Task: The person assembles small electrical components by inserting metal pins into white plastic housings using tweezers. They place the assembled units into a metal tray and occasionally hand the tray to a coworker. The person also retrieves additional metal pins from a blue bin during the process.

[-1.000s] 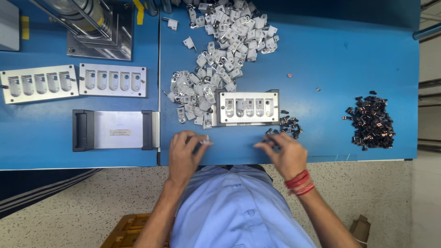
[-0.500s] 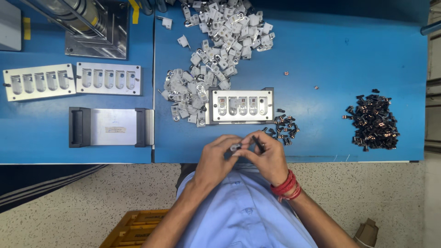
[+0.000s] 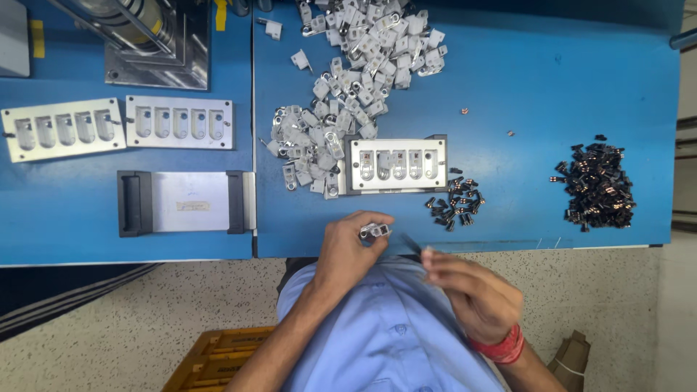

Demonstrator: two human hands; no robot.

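Observation:
My left hand [image 3: 347, 250] pinches a small white plastic housing [image 3: 375, 231] at the near edge of the blue table [image 3: 537, 94]. My right hand [image 3: 468, 290], with a red band at the wrist, holds a thin dark tool [image 3: 411, 245] whose tip points toward that housing. Just beyond the hands sits a metal fixture plate [image 3: 396, 164] with several filled pockets. A small cluster of black parts [image 3: 454, 203] lies right of the fixture. A long heap of white housings [image 3: 348, 80] runs from the fixture to the far edge.
A bigger pile of black parts [image 3: 597, 186] lies at the right. On the left table are two more metal fixture plates [image 3: 62, 129] [image 3: 179, 122], a flat plate with black handles [image 3: 183, 202] and a metal press base [image 3: 149, 40]. An orange crate [image 3: 214, 356] stands below.
One second ago both hands were spread on the table edge. They came together in front of my chest, and now the left holds a white housing while the right has drawn back with the tool.

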